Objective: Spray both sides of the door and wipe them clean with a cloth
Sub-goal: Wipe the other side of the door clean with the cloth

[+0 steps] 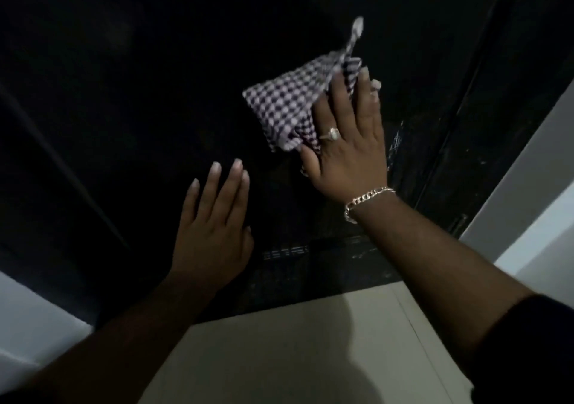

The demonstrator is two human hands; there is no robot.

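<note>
Two hands lie flat on the dark door [130, 99]: my right hand [348, 152] spreads straight fingers over the checked cloth [279, 105], pressing it to the panel rather than clamping it, while my left hand [214, 226] rests bare and holds nothing, lower and nearer me. The cloth fans up and left of my right palm, one corner trailing upward; I judge the next stroke sweeps leftward across unwiped panel.
</note>
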